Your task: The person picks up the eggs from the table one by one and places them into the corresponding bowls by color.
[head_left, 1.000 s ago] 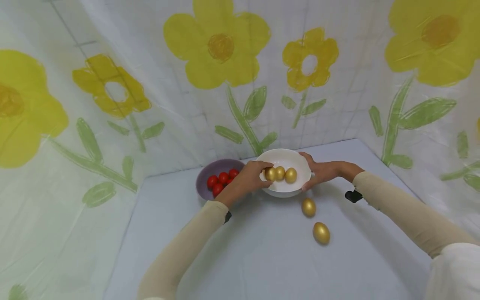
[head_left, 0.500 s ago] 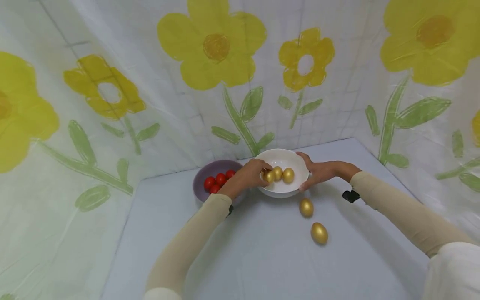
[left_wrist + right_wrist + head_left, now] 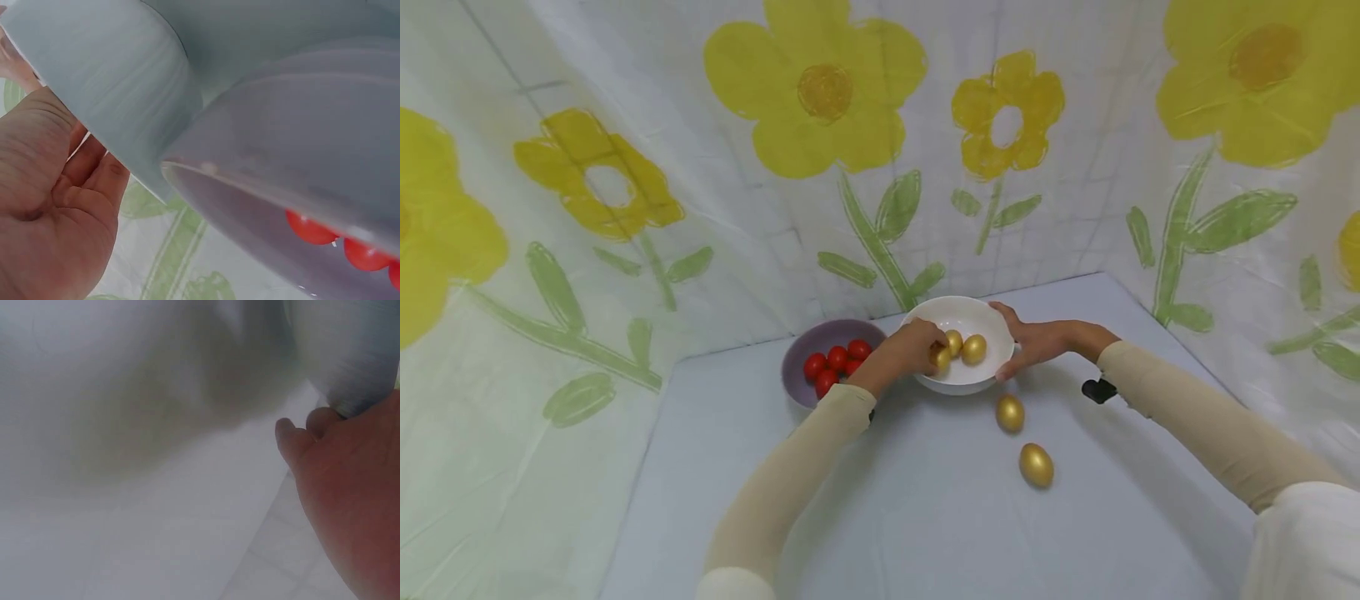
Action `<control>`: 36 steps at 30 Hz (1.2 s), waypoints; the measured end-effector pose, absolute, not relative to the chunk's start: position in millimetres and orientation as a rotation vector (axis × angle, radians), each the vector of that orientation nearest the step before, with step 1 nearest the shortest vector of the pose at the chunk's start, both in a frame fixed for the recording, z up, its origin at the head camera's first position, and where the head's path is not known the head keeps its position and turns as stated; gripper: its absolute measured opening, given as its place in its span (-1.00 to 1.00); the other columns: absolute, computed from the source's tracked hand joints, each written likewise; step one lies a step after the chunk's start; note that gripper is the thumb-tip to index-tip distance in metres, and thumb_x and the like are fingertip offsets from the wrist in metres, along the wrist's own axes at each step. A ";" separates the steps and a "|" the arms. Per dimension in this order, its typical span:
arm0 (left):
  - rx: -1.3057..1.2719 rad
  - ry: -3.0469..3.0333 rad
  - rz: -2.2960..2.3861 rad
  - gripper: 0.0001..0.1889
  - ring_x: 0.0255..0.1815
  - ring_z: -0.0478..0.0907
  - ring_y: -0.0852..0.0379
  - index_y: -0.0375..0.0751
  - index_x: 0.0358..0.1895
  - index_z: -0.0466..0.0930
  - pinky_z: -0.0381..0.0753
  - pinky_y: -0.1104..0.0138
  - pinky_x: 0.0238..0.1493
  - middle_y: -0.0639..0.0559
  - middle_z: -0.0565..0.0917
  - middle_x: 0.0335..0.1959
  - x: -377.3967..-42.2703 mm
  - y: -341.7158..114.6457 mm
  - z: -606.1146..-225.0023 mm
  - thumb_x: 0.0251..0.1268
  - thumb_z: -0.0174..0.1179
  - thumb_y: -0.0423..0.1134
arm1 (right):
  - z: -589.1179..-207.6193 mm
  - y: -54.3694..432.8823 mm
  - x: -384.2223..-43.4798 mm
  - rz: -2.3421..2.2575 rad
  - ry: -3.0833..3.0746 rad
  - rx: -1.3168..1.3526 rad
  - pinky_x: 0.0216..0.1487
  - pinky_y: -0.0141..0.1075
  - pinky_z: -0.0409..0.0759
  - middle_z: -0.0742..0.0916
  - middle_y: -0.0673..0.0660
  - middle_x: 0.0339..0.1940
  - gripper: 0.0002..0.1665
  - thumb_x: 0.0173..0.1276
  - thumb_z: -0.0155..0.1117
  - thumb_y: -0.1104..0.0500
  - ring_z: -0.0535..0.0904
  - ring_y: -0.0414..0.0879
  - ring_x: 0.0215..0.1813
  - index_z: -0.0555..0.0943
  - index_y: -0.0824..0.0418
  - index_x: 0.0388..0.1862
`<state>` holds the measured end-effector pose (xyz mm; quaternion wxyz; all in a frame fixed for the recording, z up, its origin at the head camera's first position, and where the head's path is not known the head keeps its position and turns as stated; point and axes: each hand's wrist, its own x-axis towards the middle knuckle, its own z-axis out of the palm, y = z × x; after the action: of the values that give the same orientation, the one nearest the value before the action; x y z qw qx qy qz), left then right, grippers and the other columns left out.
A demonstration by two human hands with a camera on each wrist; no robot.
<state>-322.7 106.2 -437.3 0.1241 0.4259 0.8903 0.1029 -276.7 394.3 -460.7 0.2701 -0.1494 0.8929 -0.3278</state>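
A white bowl (image 3: 958, 388) stands at the back of the table with golden eggs (image 3: 973, 350) inside it. My left hand (image 3: 912, 348) reaches over its left rim, fingers curled around one golden egg (image 3: 942, 361); the fingertips are partly hidden in the head view. In the left wrist view, the hand's fingers go behind the bowl wall (image 3: 119, 81), so the egg does not show. My right hand (image 3: 1037, 343) grips the bowl's right side, thumb in front and fingers at the back. The right wrist view shows fingertips (image 3: 287, 437) beside the bowl's underside.
A purple bowl (image 3: 796, 367) holding several red cherry tomatoes (image 3: 837, 358) stands just left of the white bowl, partly behind my left forearm. Two golden eggs lie on the table, a nearer one (image 3: 1037, 465) and a farther one (image 3: 1010, 413). A flowered curtain (image 3: 745, 275) hangs behind.
My left hand has turned and moved slightly lower into the white bowl with the egg, its fingers drawing closer together. The right hand keeps its place on the bowl; the head view has shifted slightly.
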 end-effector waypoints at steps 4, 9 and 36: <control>1.230 2.635 0.211 -0.52 0.09 0.55 0.06 -0.13 0.22 0.75 0.54 0.24 0.29 0.02 0.73 0.08 -319.4 106.6 -437.0 0.20 0.57 -0.34 | -461.5 390.3 -277.7 -0.889 2.404 -0.415 0.61 0.36 0.00 -0.23 0.42 0.73 0.64 0.33 0.55 -0.17 -0.20 0.36 0.73 -0.66 0.07 0.67; 1.269 2.686 0.075 -0.63 -0.04 0.57 0.05 -0.09 0.11 0.78 0.59 0.27 0.20 0.03 0.74 -0.03 -316.5 106.9 -441.0 0.23 0.51 -0.37 | -463.3 385.1 -279.3 -0.899 2.394 -0.417 0.61 0.33 0.01 -0.20 0.40 0.74 0.65 0.32 0.57 -0.20 -0.19 0.33 0.74 -0.65 0.04 0.68; 1.506 2.698 1.020 -0.41 0.49 0.45 0.14 -0.06 0.50 0.49 0.41 0.26 0.50 0.07 0.55 0.46 -285.4 94.3 -402.7 0.52 0.32 0.04 | -455.7 392.7 -273.9 -0.851 2.416 -0.382 0.60 0.35 0.03 -0.23 0.45 0.72 0.65 0.34 0.53 -0.23 -0.19 0.38 0.73 -0.67 0.09 0.67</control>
<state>-285.4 94.3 -402.7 -0.0563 0.4621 0.8279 0.3128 -273.9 392.7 -455.7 0.2722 -0.1421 0.8976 -0.3162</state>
